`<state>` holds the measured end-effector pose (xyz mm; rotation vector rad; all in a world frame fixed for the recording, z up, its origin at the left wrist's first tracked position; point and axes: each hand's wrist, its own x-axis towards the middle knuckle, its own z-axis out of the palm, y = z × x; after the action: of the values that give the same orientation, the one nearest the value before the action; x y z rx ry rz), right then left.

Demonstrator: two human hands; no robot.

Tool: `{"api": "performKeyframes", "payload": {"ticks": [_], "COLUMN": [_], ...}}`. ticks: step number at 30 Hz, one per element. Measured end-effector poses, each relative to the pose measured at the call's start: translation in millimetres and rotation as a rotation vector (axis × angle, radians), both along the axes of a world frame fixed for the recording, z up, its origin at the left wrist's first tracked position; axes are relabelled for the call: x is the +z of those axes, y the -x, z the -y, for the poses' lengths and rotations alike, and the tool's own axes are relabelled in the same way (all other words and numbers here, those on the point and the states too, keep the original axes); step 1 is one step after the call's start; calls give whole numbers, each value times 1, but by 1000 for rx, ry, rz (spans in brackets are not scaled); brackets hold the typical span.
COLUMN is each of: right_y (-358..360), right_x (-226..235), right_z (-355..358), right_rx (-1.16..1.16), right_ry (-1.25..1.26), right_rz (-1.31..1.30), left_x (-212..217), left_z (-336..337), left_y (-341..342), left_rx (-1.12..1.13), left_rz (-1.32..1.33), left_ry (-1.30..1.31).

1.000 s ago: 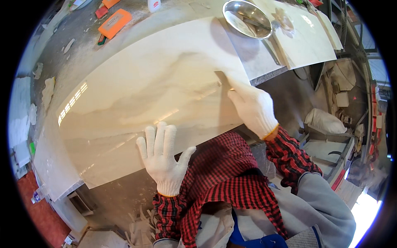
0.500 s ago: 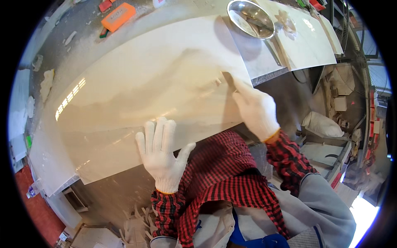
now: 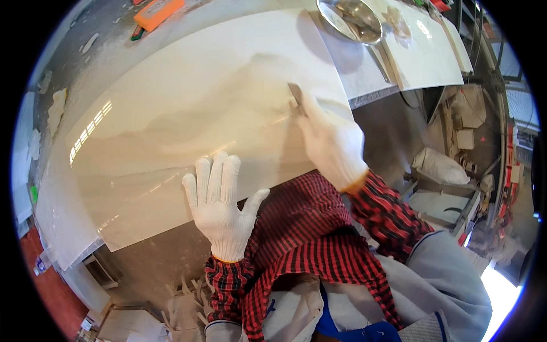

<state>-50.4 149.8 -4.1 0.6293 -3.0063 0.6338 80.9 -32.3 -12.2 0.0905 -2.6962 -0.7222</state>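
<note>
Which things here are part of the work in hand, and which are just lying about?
In use: large pale tile; left hand flat on its near edge; right hand pressing a small tool on it.
Lying about: metal bowl; orange tool; smaller tile.

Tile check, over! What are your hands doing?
Left hand flat on tile, fingers spread. Right hand presses small tool on tile. Metal bowl beyond, not in the way.

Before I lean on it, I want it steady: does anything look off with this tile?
The tile juts past the bench edge toward you, its near edge unsupported under your left hand. No cracks show.
</note>
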Motion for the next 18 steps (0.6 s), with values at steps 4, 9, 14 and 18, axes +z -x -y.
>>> {"api": "performKeyframes", "payload": {"ticks": [4, 9, 14, 18], "right_y": [4, 18, 11, 11], "right_x": [-8, 9, 12, 9], "right_z": [6, -32, -36, -17], "right_rx": [45, -50, -41, -5], "right_ry": [40, 231, 224, 52], "right_rz": [-70, 245, 204, 73], "left_x": [3, 4, 3, 0], "left_z": [1, 1, 3, 4], "left_y": [-2, 2, -4, -2], "left_rx": [1, 12, 2, -16], "left_rz": [-9, -48, 26, -3], "left_ry": [-24, 33, 2, 24]}}
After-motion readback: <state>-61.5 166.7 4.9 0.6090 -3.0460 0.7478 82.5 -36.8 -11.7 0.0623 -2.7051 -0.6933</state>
